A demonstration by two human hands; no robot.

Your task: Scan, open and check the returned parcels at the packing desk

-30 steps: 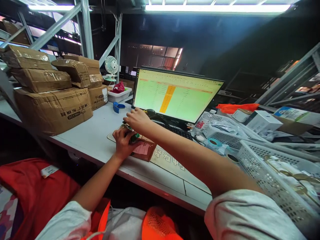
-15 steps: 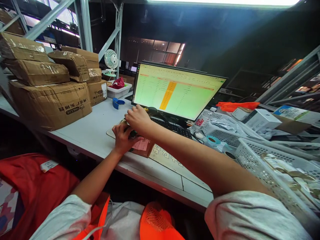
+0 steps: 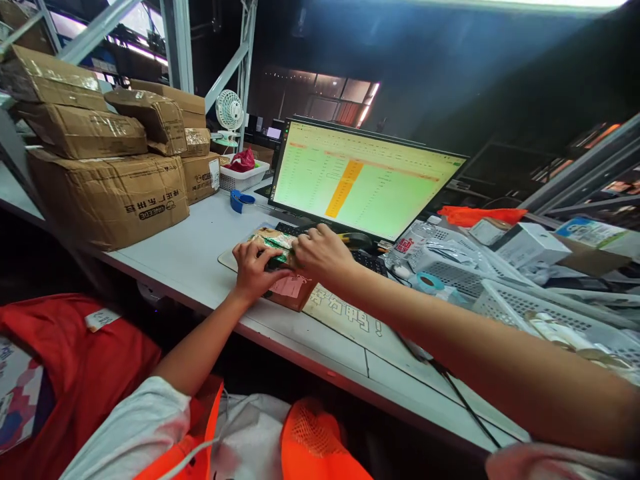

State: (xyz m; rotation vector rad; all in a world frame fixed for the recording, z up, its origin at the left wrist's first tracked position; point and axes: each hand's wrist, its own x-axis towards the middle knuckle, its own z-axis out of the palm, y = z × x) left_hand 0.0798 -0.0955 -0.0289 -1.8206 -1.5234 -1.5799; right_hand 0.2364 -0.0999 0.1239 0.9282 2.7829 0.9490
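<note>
Left hand (image 3: 256, 268) curled on small brown parcel (image 3: 293, 293), fingers pressing green-wrapped packet (image 3: 270, 240) on top. Right hand (image 3: 320, 252) meets it from right, fingers bent onto same packet; how firmly it grips, cannot tell. Parcel lies on mat (image 3: 345, 320) near front edge of counter (image 3: 185, 257), just before keyboard (image 3: 367, 261) and monitor (image 3: 363, 180). Pink label on parcel's near face. Stacked cardboard boxes (image 3: 107, 200) at counter's left end. Blue tape dispenser (image 3: 239, 200) behind, toward back edge. White baskets (image 3: 515, 307) crowd right end.
</note>
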